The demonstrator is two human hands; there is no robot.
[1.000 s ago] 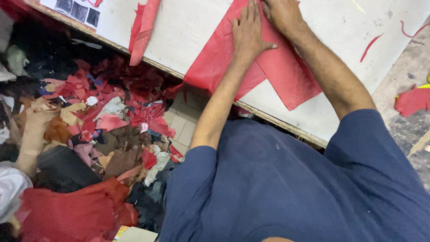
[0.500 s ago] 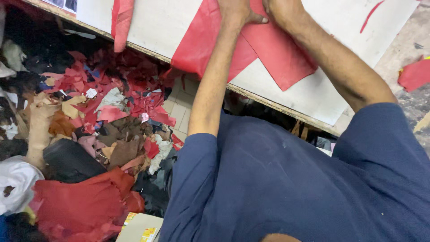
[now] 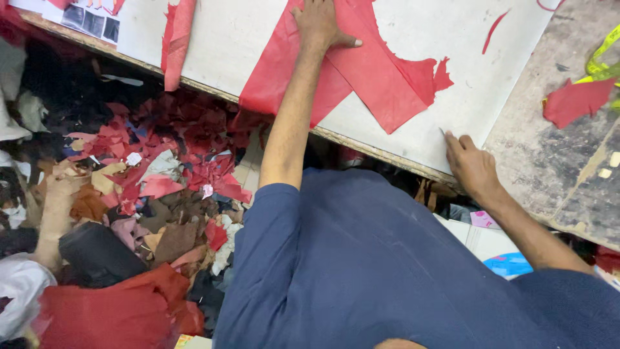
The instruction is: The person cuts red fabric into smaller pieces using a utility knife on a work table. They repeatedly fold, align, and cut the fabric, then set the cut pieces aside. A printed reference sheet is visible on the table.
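A large red leather sheet [image 3: 381,71] lies on the white cutting board [image 3: 439,26], and its left part hangs over the front edge. My left hand [image 3: 320,26] rests flat on the sheet with the fingers spread, pressing it down. My right hand [image 3: 471,165] sits at the board's front edge, to the right of the sheet and clear of it. Its fingers are curled around a thin pointed tool [image 3: 443,132] whose grey tip sticks out toward the board.
A narrow red strip [image 3: 175,39] hangs over the board's edge at the left. A red offcut [image 3: 575,100] and a yellow measuring tape [image 3: 604,55] lie on the grey worktop [image 3: 549,161] at the right. Leather scraps [image 3: 148,181] are heaped on the floor at the left.
My right hand has left the red sheet and drawn back to the board's front edge at the right. My left hand stays on the sheet. The view has shifted.
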